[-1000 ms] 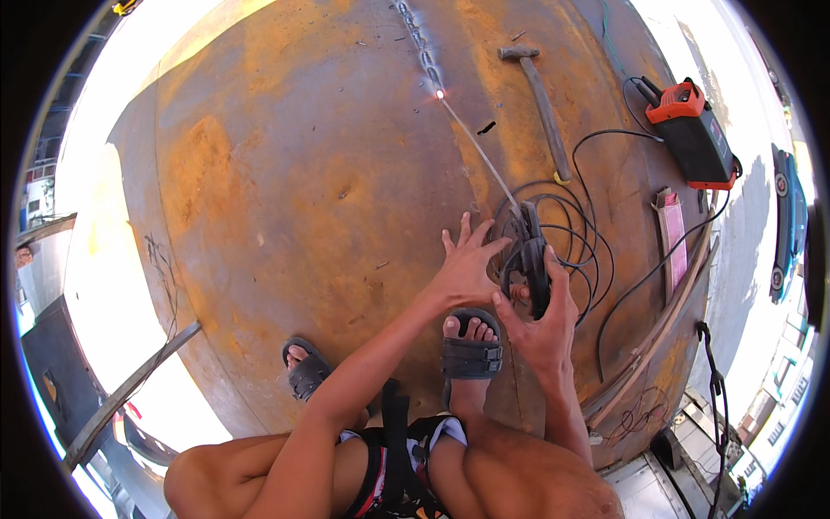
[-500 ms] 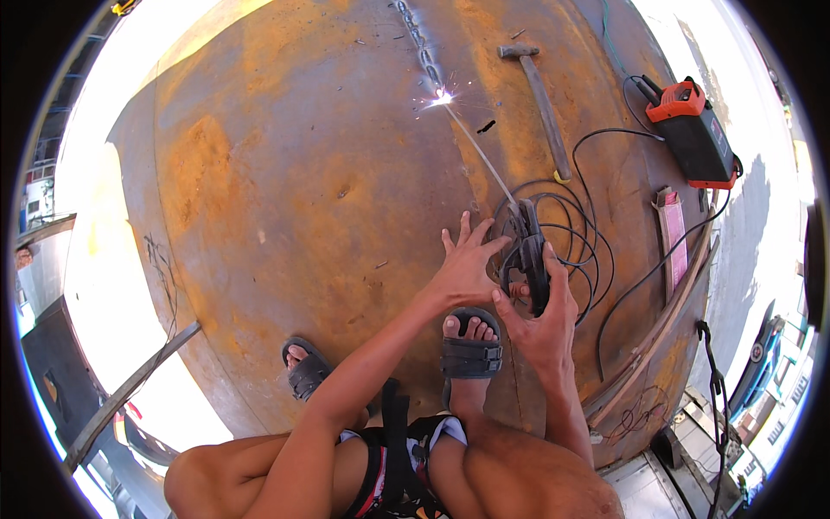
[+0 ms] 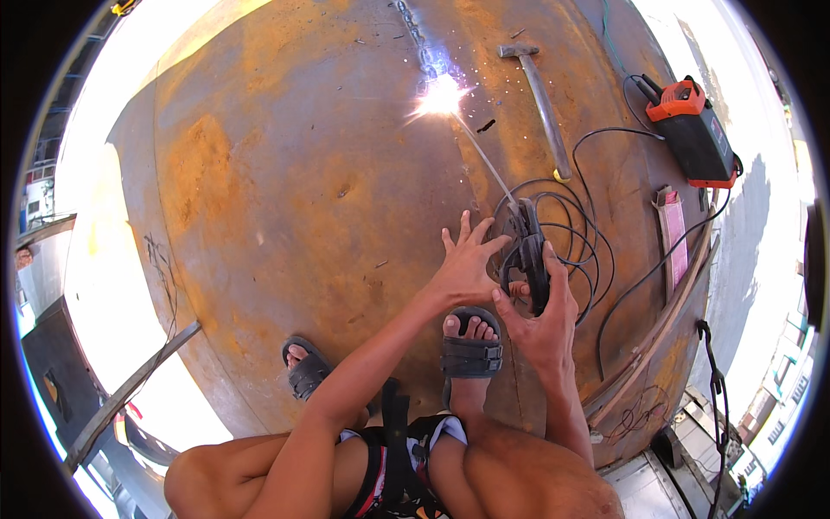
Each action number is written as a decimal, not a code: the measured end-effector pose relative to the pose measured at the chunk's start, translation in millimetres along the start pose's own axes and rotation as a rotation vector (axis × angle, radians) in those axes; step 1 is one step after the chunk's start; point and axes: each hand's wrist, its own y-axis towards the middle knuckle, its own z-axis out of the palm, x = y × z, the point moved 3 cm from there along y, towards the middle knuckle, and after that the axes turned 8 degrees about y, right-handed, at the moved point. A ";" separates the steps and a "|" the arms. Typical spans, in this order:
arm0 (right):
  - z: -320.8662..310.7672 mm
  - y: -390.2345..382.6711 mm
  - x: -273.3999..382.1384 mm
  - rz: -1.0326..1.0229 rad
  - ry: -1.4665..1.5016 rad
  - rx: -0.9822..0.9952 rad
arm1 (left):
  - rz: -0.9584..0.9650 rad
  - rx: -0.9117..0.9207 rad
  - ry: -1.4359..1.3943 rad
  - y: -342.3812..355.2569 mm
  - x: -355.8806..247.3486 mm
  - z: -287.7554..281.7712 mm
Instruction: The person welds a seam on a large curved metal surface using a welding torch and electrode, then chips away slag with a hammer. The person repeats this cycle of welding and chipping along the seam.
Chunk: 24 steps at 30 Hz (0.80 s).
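Observation:
My right hand (image 3: 543, 324) is closed round a black electrode holder (image 3: 530, 259). A thin welding rod (image 3: 486, 156) runs from its jaws up and to the left. At the rod's tip a bright arc (image 3: 443, 95) throws sparks and hides the metal beneath. Beyond it, a weld bead (image 3: 413, 33) stretches away along a seam in the rusty steel plate (image 3: 285, 208). My left hand (image 3: 469, 268) is spread, fingers apart and holding nothing, just left of the holder; whether a fingertip touches the holder I cannot tell.
A hammer (image 3: 540, 108) lies right of the arc. Black cable (image 3: 596, 251) coils beside the holder, near an orange-and-black welding machine (image 3: 692, 134). A pink rod packet (image 3: 672, 238) lies by wooden strips (image 3: 644, 355) at the right edge. My sandalled feet (image 3: 471, 350) stand on the plate.
The arc has grown much larger and brighter, with more sparks scattered around it. Both hands and the electrode holder have hardly moved.

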 end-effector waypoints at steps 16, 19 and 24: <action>0.4 -0.2 -0.9 0.016 -0.006 0.007 | -0.005 0.000 -0.002 -0.5 -0.8 -0.6; 0.5 0.2 -0.6 0.008 -0.014 0.008 | -0.007 0.002 0.001 -0.2 0.6 0.0; -0.7 0.1 -1.4 0.011 -0.042 0.011 | -0.005 0.002 -0.008 -0.1 -1.7 -0.5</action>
